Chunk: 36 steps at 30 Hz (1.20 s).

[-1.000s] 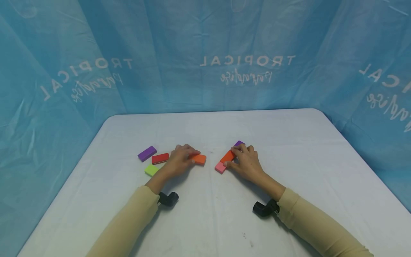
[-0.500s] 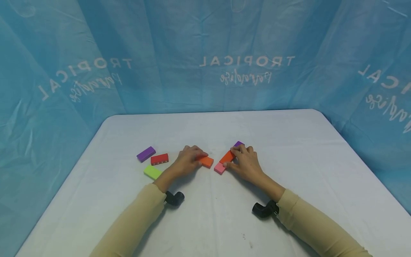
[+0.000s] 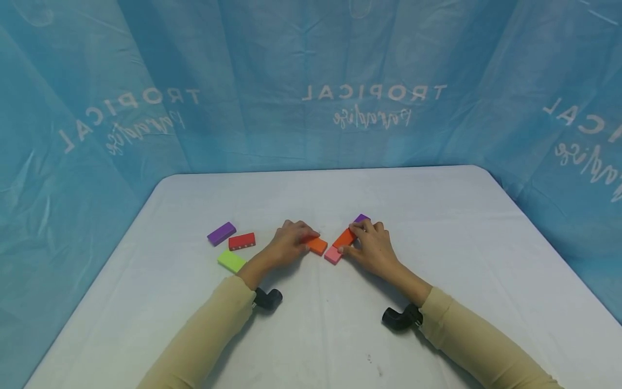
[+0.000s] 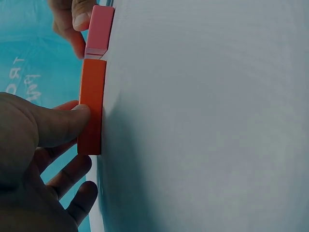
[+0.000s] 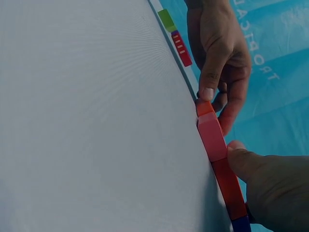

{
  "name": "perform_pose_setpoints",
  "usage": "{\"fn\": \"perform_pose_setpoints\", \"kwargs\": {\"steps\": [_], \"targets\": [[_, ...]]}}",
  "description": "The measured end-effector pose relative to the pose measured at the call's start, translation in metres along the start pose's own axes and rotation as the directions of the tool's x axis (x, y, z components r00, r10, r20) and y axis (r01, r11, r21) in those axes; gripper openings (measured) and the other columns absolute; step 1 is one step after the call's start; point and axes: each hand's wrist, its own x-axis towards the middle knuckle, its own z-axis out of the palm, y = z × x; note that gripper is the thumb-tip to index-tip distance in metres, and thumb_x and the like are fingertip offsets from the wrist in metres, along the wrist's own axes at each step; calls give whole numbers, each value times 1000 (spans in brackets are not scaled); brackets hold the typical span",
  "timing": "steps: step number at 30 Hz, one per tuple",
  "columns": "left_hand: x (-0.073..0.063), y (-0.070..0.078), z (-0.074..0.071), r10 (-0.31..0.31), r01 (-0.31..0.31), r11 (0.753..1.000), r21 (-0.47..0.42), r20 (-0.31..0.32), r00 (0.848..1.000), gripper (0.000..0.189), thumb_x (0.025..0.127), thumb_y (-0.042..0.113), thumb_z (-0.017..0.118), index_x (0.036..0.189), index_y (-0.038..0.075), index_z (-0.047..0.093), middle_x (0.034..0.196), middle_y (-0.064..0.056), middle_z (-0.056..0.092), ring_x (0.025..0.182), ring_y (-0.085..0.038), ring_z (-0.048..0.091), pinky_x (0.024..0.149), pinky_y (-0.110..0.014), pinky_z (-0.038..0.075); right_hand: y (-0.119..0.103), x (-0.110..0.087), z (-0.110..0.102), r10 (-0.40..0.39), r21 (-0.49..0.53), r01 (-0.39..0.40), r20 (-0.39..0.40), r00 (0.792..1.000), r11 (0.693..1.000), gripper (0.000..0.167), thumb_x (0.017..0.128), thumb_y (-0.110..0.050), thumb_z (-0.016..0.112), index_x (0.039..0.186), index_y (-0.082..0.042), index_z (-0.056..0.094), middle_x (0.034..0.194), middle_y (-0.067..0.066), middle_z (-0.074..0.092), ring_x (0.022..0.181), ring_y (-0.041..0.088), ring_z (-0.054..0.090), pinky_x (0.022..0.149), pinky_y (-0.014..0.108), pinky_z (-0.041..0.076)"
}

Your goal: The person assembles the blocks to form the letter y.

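Note:
Between thumb and fingers, my left hand (image 3: 288, 244) pinches an orange block (image 3: 318, 246), its free end close to a pink block (image 3: 333, 255). The left wrist view shows the thumb pressed on the side of this orange block (image 4: 91, 84), its end right at the pink block (image 4: 100, 30). My right hand (image 3: 375, 249) holds a slanting row in which the pink block, an orange-red block (image 3: 344, 237) and a purple block (image 3: 362, 218) lie end to end. Its thumb is by the joint of pink and orange-red (image 5: 229, 188); its fingers partly cover the far end.
Left of the left hand lie a loose purple block (image 3: 221, 234), a red block (image 3: 242, 241) with white dots along its side, and a lime green block (image 3: 230, 261). They rest on the white-covered table (image 3: 311, 335). A blue printed sheet (image 3: 311, 124) hangs behind.
My left hand has slid the orange block to the right, up to the pink block. The right hand and its row have stayed almost still.

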Motion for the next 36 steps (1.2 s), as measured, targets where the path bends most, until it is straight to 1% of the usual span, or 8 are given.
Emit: {"fn": "perform_pose_setpoints", "kwargs": {"steps": [3,7,11,15,20,28,32,36], "targets": [[-1,-1,0,-29,29,1000,-3,-14,999,42,85,8,64,127,17,60,124,-2,59,110,-20,44,94,-39,38,0,0,0,0,-2,0,1,1000,1000,67,79,-47,71,128,-4,58,122,13,55,106,33,44,86,45,37],[-4,-3,0,-116,113,992,-49,-63,991,44,85,14,66,128,18,59,126,-3,59,112,-21,44,95,-40,40,0,0,-1,2,1,-2,1,1000,1000,67,78,-47,71,128,-5,58,122,13,55,106,33,44,86,45,37],[-7,-3,1,-223,208,970,-129,-116,968,42,85,18,65,126,17,60,125,-6,58,114,-23,43,94,-43,40,0,0,-1,5,4,-5,2,1000,1000,66,78,-46,72,129,-5,58,122,13,54,106,33,43,86,45,37],[-8,-3,2,-288,262,949,-174,-146,946,42,84,21,66,125,16,60,124,-8,58,113,-24,43,94,-44,39,0,0,-1,3,-1,-3,-3,1000,1000,66,78,-44,72,129,-5,58,122,13,54,106,33,43,86,45,37],[-8,-4,6,-298,268,946,-181,-167,940,41,84,22,68,124,13,61,120,-8,60,109,-24,44,93,-43,38,0,-1,-1,-1,2,1,-8,1000,1000,66,77,-45,73,128,-5,58,123,13,54,106,33,43,86,46,37],[-7,-5,11,-285,253,951,-179,-180,942,39,83,23,70,120,13,64,111,-8,62,102,-22,44,86,-39,37,0,0,0,2,6,-2,0,1000,1000,67,78,-46,72,129,-5,57,123,14,54,107,33,43,87,46,37],[-7,-4,12,-286,255,951,-173,-184,941,39,83,22,69,120,13,64,111,-8,62,103,-23,45,88,-41,37,0,0,-1,2,7,-2,-1,1000,1000,66,79,-46,71,129,-5,57,123,14,54,107,33,43,88,47,37],[-6,-2,13,-277,249,954,-167,-178,944,38,83,20,68,120,13,64,111,-9,62,104,-24,45,89,-42,38,0,0,0,3,10,-3,-1,1000,1000,65,79,-45,72,128,-4,58,123,14,54,106,33,43,88,47,36]]}}
